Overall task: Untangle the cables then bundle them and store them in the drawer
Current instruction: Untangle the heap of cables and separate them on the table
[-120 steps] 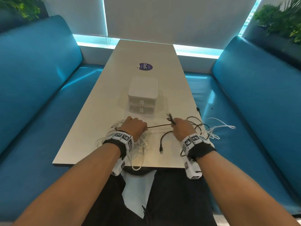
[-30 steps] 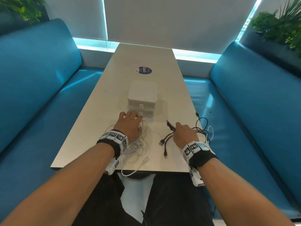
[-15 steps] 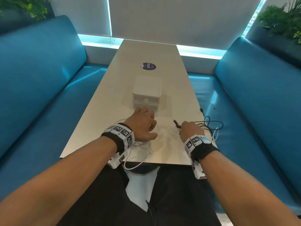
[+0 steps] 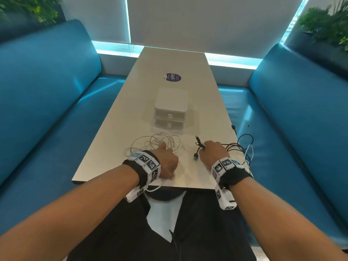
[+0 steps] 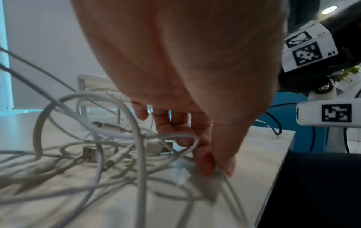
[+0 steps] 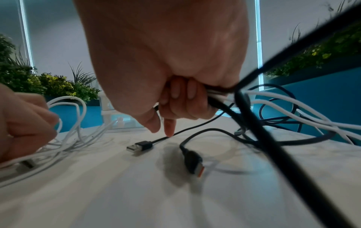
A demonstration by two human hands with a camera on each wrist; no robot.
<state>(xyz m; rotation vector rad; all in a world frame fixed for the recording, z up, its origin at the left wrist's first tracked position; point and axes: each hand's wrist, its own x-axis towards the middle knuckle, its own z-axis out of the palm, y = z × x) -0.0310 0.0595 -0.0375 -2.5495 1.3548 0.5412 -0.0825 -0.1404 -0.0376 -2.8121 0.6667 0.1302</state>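
Observation:
A loose heap of white cables (image 4: 160, 142) (image 5: 101, 148) lies on the table's near left. My left hand (image 4: 166, 162) (image 5: 207, 154) sits on its near side and pinches white cable strands against the tabletop. My right hand (image 4: 211, 151) (image 6: 181, 98) grips a bunch of black cables (image 4: 237, 147) (image 6: 254, 123) with some white strands; these trail off the table's right edge. Two black USB plugs (image 6: 139, 146) lie loose under that hand. A small white two-drawer box (image 4: 171, 110) stands mid-table, both drawers closed.
The pale table (image 4: 175, 61) runs away from me between two blue benches (image 4: 47, 102) (image 4: 301, 113). A purple sticker (image 4: 173, 77) lies beyond the box. Plants (image 4: 327, 25) stand behind the right bench. Black cable loops hang over the right bench seat.
The black cable once stretched between my hands is with the right hand alone. My left hand drew back from the drawer box to the near side of the white heap.

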